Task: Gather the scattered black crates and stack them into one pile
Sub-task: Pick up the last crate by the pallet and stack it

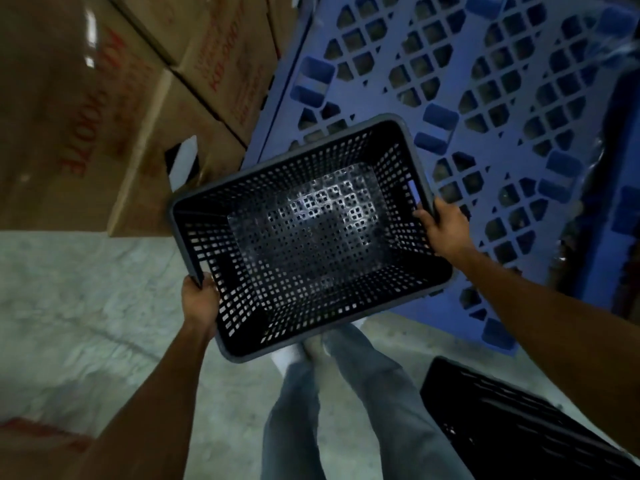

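Above the floor, over the knees: black crate [304,233] carried level, left hand [199,301] and right hand [446,230] clenched on opposite rims for balance; probably headed to second crate [519,424] nearby, partly cropped.
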